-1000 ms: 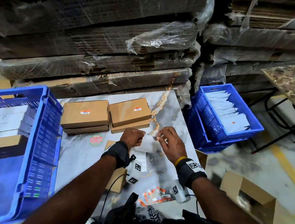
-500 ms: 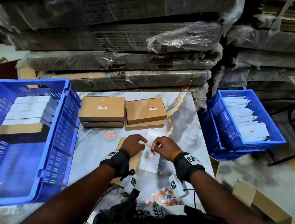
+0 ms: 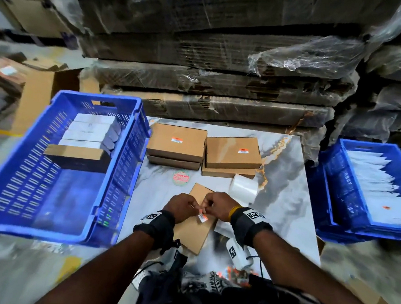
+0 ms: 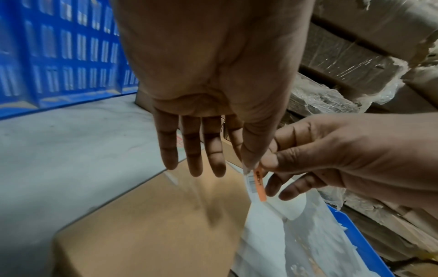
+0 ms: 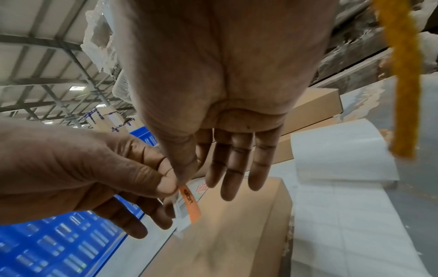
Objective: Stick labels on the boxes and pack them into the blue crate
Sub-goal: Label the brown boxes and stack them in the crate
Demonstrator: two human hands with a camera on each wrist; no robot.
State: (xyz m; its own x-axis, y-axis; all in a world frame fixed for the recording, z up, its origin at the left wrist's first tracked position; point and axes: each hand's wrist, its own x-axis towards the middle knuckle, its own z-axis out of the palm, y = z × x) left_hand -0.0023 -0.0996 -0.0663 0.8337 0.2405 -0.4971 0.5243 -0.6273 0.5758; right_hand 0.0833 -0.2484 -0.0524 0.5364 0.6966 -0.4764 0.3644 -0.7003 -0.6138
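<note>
A small white and orange label (image 3: pixel 202 217) hangs between my two hands. My left hand (image 3: pixel 182 206) pinches its top edge with thumb and forefinger, and my right hand (image 3: pixel 217 205) pinches it from the other side. In the left wrist view the label (image 4: pixel 257 182) dangles over a plain brown box (image 4: pixel 151 230). That brown box (image 3: pixel 195 226) lies flat on the marble table under both hands. The right wrist view shows the label (image 5: pixel 189 204) just above the box (image 5: pixel 227 234). The blue crate (image 3: pixel 95 98) stands at the left and holds several white boxes and a brown one.
Two low stacks of labelled brown boxes (image 3: pixel 176 145) (image 3: pixel 233 152) sit at the back of the table (image 3: pixel 283 195). A curled white backing sheet (image 3: pixel 243 187) lies right of my hands. A second blue crate (image 3: pixel 332 187) with white sheets stands at the right. Wrapped cardboard stacks rise behind.
The label has come off the white backing sheet, which now lies curled on the table. Both hands have drawn closer to me and hold the label over the brown box.
</note>
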